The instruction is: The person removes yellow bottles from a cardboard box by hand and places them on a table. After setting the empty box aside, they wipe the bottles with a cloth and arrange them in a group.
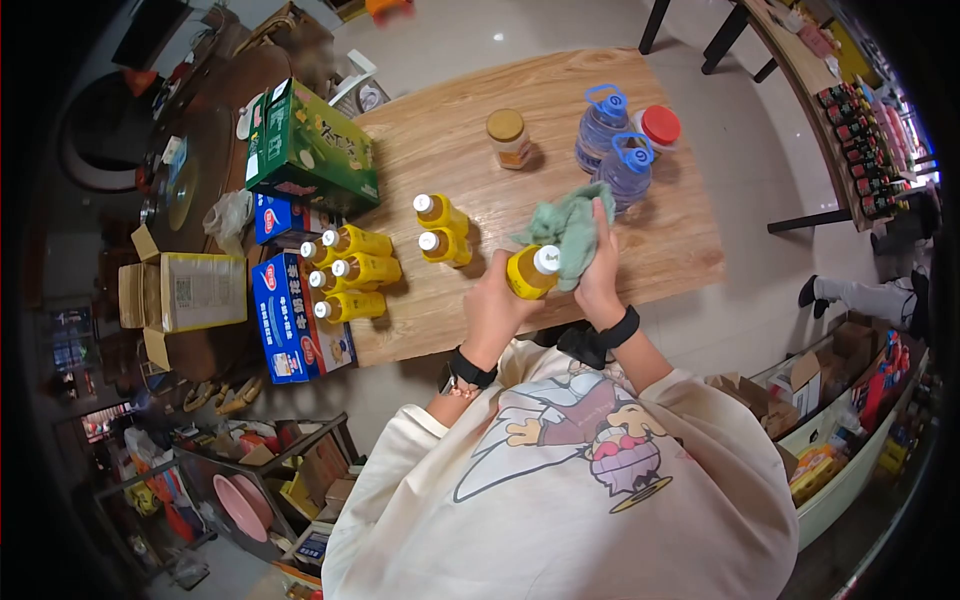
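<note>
Close to the table's near edge, my left hand [492, 309] is wrapped round a yellow bottle [530, 273] with a white cap. My right hand [600, 262] grips a green cloth [570, 228], which lies against the bottle's right side near the cap. Two similar yellow bottles [444, 228] stand to the left of my hands. Farther left is a group of several more yellow bottles [350, 268]. Beyond the cloth stand two large clear water bottles [622, 177] with blue caps and handles.
The wooden table [560, 90] also bears a jar with a tan lid [509, 138], a red-lidded container [659, 126], a green carton [313, 145] and blue boxes [290, 318]. An opened cardboard box [203, 291] is at the left. A person's legs [865, 293] show at the right.
</note>
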The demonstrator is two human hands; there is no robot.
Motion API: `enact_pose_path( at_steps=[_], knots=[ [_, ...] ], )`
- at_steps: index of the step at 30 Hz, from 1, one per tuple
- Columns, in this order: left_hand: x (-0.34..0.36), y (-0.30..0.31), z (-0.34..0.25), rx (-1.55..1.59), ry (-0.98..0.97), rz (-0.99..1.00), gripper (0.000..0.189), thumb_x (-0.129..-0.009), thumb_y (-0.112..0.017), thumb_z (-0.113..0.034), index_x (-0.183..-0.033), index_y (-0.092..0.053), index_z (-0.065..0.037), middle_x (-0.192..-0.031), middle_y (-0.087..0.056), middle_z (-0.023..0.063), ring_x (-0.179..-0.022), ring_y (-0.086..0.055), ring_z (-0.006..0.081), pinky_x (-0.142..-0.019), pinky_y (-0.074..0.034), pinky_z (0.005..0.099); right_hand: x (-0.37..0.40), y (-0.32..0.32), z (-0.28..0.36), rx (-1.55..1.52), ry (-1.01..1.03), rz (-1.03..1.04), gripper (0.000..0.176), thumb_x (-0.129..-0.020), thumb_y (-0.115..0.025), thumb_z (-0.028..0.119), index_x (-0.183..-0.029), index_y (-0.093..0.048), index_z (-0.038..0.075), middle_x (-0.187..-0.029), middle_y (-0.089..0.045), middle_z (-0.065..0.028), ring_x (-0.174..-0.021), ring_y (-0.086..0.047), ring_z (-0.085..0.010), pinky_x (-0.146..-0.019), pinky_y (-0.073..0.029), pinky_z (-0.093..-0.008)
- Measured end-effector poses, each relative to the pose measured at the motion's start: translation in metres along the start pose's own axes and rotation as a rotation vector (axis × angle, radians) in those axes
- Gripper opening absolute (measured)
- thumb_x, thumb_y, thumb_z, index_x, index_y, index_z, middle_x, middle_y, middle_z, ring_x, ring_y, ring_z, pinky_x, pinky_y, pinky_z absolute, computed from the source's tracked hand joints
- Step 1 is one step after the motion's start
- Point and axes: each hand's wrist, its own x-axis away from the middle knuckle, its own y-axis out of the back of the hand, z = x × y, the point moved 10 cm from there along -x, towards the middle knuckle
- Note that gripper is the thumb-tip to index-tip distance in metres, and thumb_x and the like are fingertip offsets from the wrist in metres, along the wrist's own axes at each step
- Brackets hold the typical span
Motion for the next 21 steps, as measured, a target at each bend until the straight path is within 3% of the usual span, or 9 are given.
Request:
enact_pose_path(
  at_steps=[1, 3, 4, 6, 9, 12, 13, 15, 21],
  knots=[
    [0.000, 0.006, -0.008, 0.088, -0.025, -0.026, 0.060, -0.059, -0.085, -0.022, -0.106, -0.051, -0.008, -0.087, -0.066, 0.0171, -0.084, -0.064, 0.0390, -0.065, -0.051, 0.0414, 0.000, 0.005, -0.001, -0.001, 0.000, -0.003, 0.034, -0.096, -0.052, 0.035, -0.092, -0.063, 0.002, -0.084, -0.063, -0.0028, -0.074, -0.059, -0.0101, -0.065, -0.047, -0.0252],
    [0.001, 0.011, -0.019, 0.109, -0.019, -0.021, 0.059, -0.059, -0.084, -0.017, -0.107, -0.051, -0.007, -0.093, -0.066, 0.0172, -0.088, -0.065, 0.0345, -0.070, -0.051, 0.0385, 0.004, 0.001, -0.020, 0.234, -0.074, 0.211, 0.037, -0.096, -0.052, 0.034, -0.110, -0.059, 0.001, -0.101, -0.063, -0.0033, -0.085, -0.060, -0.0109, -0.076, -0.048, -0.0254],
    [0.001, 0.015, -0.024, 0.185, -0.031, -0.048, 0.060, -0.058, -0.085, -0.016, -0.107, -0.051, -0.007, -0.096, -0.066, 0.0162, -0.090, -0.065, 0.0313, -0.073, -0.051, 0.0369, 0.007, 0.005, -0.029, 0.123, -0.097, 0.203, 0.043, -0.096, -0.052, 0.033, -0.125, -0.051, 0.001, -0.118, -0.057, -0.0043, -0.101, -0.057, -0.0113, -0.090, -0.045, -0.0263],
    [-0.001, 0.020, -0.031, 0.258, -0.048, -0.073, 0.061, -0.058, -0.085, -0.015, -0.107, -0.051, -0.006, -0.099, -0.066, 0.0152, -0.092, -0.065, 0.0282, -0.076, -0.051, 0.0352, 0.013, 0.011, -0.035, 0.157, -0.176, 0.241, 0.046, -0.096, -0.052, 0.031, -0.130, -0.047, 0.002, -0.123, -0.055, -0.0046, -0.107, -0.053, -0.0117, -0.094, -0.042, -0.0271],
    [-0.001, 0.027, -0.042, 0.409, -0.110, -0.127, 0.063, -0.057, -0.085, -0.010, -0.110, -0.052, -0.003, -0.111, -0.064, 0.0133, -0.100, -0.063, 0.0237, -0.085, -0.050, 0.0331, 0.008, 0.021, -0.049, 0.195, -0.274, 0.299, 0.045, -0.097, -0.048, 0.033, -0.134, -0.045, 0.006, -0.127, -0.053, -0.0055, -0.115, -0.051, -0.0132, -0.097, -0.041, -0.0291],
    [0.005, 0.036, -0.072, 0.391, -0.425, -0.190, 0.068, -0.058, -0.086, -0.008, -0.117, -0.052, -0.003, -0.123, -0.059, 0.0153, -0.111, -0.059, 0.0280, -0.096, -0.046, 0.0360, 0.016, 0.016, -0.063, 0.034, -0.577, 0.329, 0.047, -0.099, -0.036, 0.041, -0.127, -0.049, 0.006, -0.123, -0.056, -0.0076, -0.112, -0.055, -0.0175, -0.097, -0.043, -0.0329],
    [0.003, 0.029, -0.068, 0.390, -0.428, -0.185, 0.068, -0.058, -0.086, -0.008, -0.117, -0.052, -0.003, -0.123, -0.059, 0.0153, -0.111, -0.059, 0.0280, -0.096, -0.046, 0.0360, 0.013, 0.016, -0.059, 0.030, -0.574, 0.327, 0.047, -0.099, -0.036, 0.041, -0.127, -0.049, 0.006, -0.123, -0.056, -0.0076, -0.112, -0.055, -0.0175, -0.097, -0.043, -0.0329],
    [0.012, 0.020, -0.074, 0.370, -0.666, -0.216, 0.062, -0.064, -0.082, -0.009, -0.118, -0.052, -0.005, -0.119, -0.062, 0.0134, -0.112, -0.059, 0.0306, -0.097, -0.047, 0.0404, 0.019, 0.007, -0.059, -0.196, -0.747, 0.416, 0.045, -0.098, -0.036, 0.039, -0.125, -0.050, 0.005, -0.122, -0.058, -0.0100, -0.109, -0.057, -0.0202, -0.095, -0.045, -0.0354],
    [0.006, -0.023, -0.043, 0.337, -0.691, -0.143, 0.070, -0.064, -0.083, -0.013, -0.122, -0.046, -0.005, -0.128, -0.054, 0.0174, -0.123, -0.048, 0.0376, -0.104, -0.038, 0.0455, 0.018, 0.035, -0.079, -0.347, -0.851, 0.404, 0.039, -0.100, -0.034, 0.031, -0.124, -0.050, 0.005, -0.116, -0.061, -0.0104, -0.104, -0.060, -0.0212, -0.092, -0.048, -0.0356]
  ],
)
